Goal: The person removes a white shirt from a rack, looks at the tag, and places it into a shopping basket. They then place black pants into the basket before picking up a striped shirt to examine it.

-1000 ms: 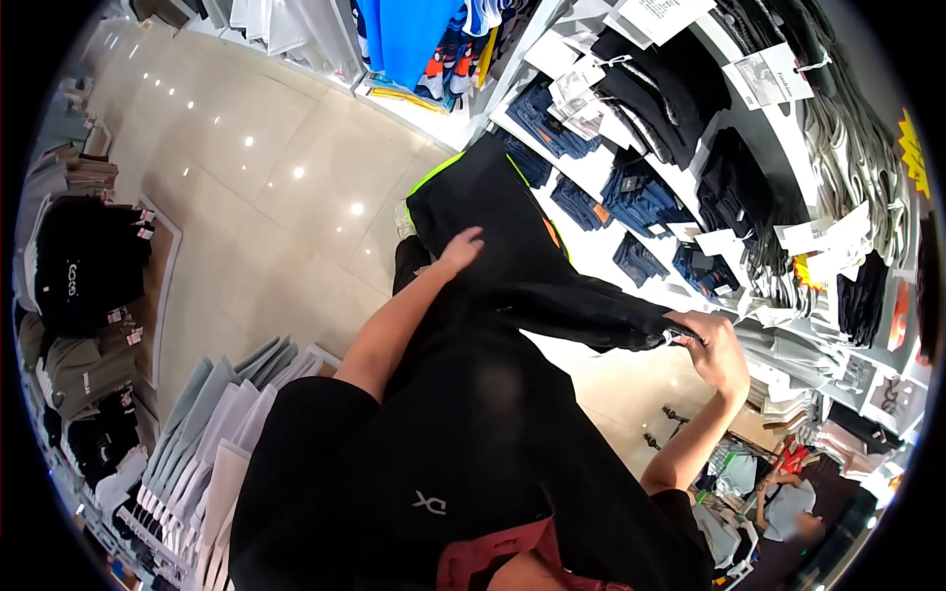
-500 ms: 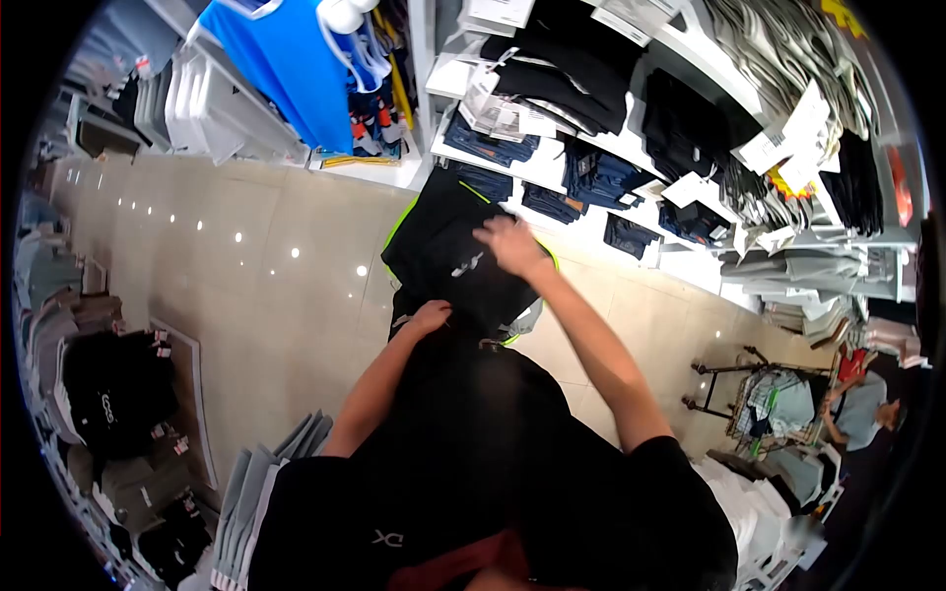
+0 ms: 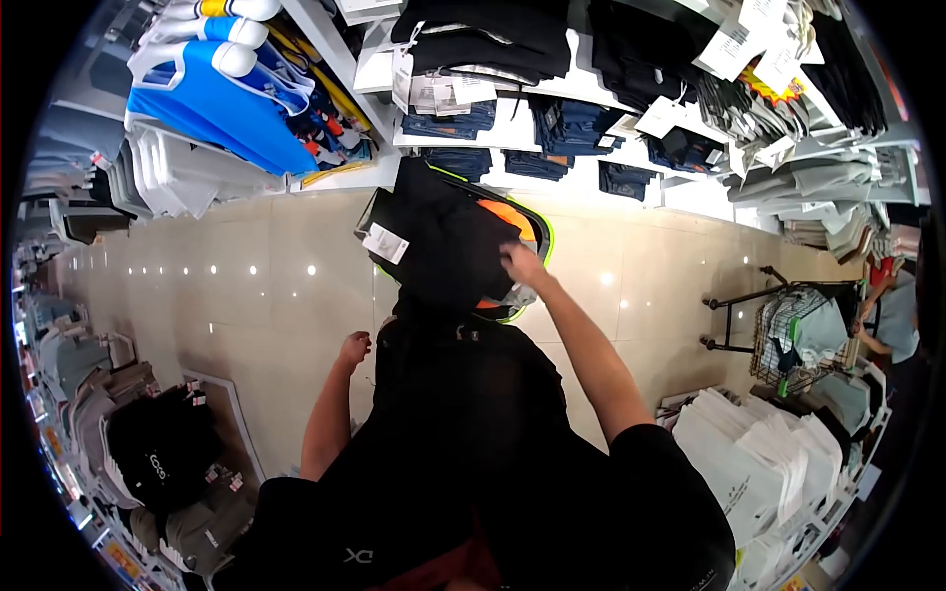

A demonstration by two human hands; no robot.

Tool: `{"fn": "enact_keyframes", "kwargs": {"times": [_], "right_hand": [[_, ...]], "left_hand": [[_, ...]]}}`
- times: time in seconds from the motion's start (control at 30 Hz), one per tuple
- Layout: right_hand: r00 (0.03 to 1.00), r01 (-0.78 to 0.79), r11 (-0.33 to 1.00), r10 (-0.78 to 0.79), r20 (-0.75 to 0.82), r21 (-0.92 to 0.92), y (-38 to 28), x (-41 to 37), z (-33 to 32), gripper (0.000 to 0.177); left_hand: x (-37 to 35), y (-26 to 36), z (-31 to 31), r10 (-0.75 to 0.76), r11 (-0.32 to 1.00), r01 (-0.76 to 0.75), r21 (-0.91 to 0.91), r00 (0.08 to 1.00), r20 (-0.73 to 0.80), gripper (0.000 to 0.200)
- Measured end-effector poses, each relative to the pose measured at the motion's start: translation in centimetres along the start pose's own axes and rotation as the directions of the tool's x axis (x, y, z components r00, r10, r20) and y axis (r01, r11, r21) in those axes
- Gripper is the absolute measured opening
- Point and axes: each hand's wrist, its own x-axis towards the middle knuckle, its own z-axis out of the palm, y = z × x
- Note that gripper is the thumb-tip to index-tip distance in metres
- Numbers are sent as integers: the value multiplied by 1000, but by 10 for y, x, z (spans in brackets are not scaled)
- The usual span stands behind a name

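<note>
A black garment (image 3: 448,246) with a white paper tag (image 3: 384,243) lies in front of my body, over a black container with a neon-green edge (image 3: 550,236). Orange and grey items show at the container's right side. My right hand (image 3: 524,266) is at the garment's right edge, its fingers closed on the fabric. Away from the garment, to its lower left, my left hand (image 3: 356,347) hangs over the floor with its fingers curled in and nothing visible in them.
Shelves (image 3: 384,71) with folded jeans (image 3: 537,165) and black clothes stand ahead. Blue tops (image 3: 222,103) hang at the upper left. A clothes rack (image 3: 212,389) is at the lower left. To the right are white shirts (image 3: 759,463), a wheeled cart (image 3: 803,335) and another person (image 3: 897,315).
My left hand has let go of the black garment and moved down and left. My right hand has shifted to the garment's right edge. A white tag and orange items now show.
</note>
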Motion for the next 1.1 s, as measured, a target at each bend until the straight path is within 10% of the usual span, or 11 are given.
{"fn": "enact_keyframes", "kwargs": {"times": [0.1, 0.17, 0.33, 0.47, 0.63, 0.87, 1.1], "right_hand": [[907, 170, 985, -148, -394, 21, -77, 52, -83, 22], [671, 310, 941, -320, -668, -139, -102, 100, -123, 30], [424, 375, 855, -502, -754, -358, -209, 161, -252, 57], [619, 110, 868, -441, -650, -484, -232, 224, -286, 76], [858, -134, 860, -149, -492, -493, -215, 269, -308, 56], [740, -163, 900, -160, -653, -404, -208, 261, -380, 31], [585, 116, 953, -293, -756, -280, -219, 121, -353, 33]], "left_hand": [[-9, 10, 4, 145, 989, -145, -5, 989, 15, 37], [-6, 19, 6, 215, 974, -216, 71, 976, 28, 38], [-5, 31, 9, 432, 896, -431, 108, 902, 19, 37], [-20, 14, 2, 413, 906, -408, 116, 911, -19, 38], [-30, -56, -3, 221, 974, -224, -39, 972, -75, 36], [-34, -87, -15, -63, 991, 66, -119, 998, 22, 34], [18, 108, -11, 341, 888, -330, -322, 940, -23, 37]]}}
